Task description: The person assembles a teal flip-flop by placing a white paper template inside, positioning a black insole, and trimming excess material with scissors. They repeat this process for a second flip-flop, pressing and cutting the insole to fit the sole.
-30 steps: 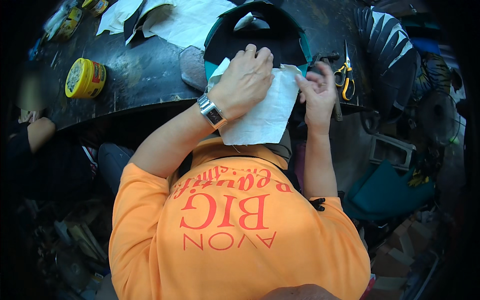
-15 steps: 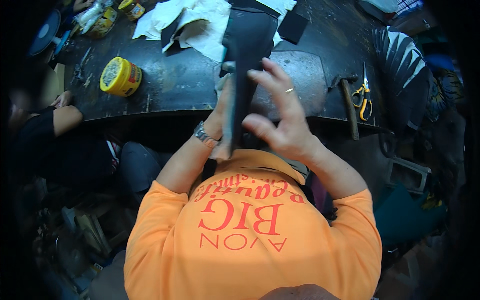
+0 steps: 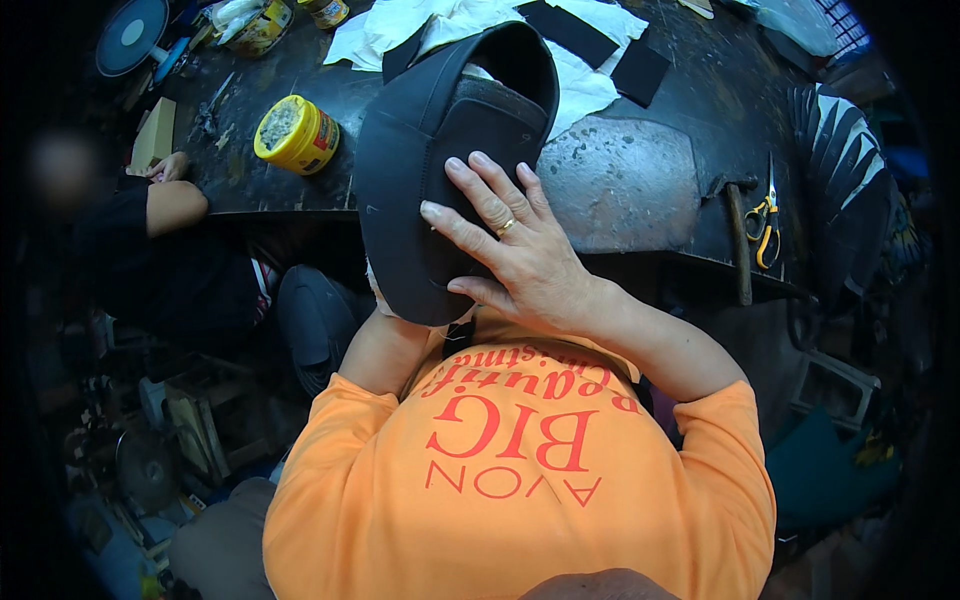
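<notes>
A black shoe upper point(image 3: 395, 150) is tilting over the near edge of a dark table point(image 3: 720, 100), its rounded toe pointing to six o'clock and its opening facing one. The person's right hand point(image 3: 525, 255) is reaching in from four o'clock, its fingers spreading, unclenched, across the black front. The left forearm point(image 3: 387, 350) is rising from seven o'clock and disappearing behind the upper; the left hand is hiding there, its grip impossible to tell.

Outward from the upper, a grey slab point(image 3: 620, 190) is lying just beside it at three o'clock, with a hammer point(image 3: 740, 235) and yellow-handled scissors point(image 3: 767, 212) resting beyond. White cloth point(image 3: 365, 40) is spreading at twelve, and a black square point(image 3: 640, 72) is lying at two. A yellow tub point(image 3: 305, 145) is standing near nine, where, farther off, a co-worker's hand point(image 3: 172, 167) is showing at the table.
</notes>
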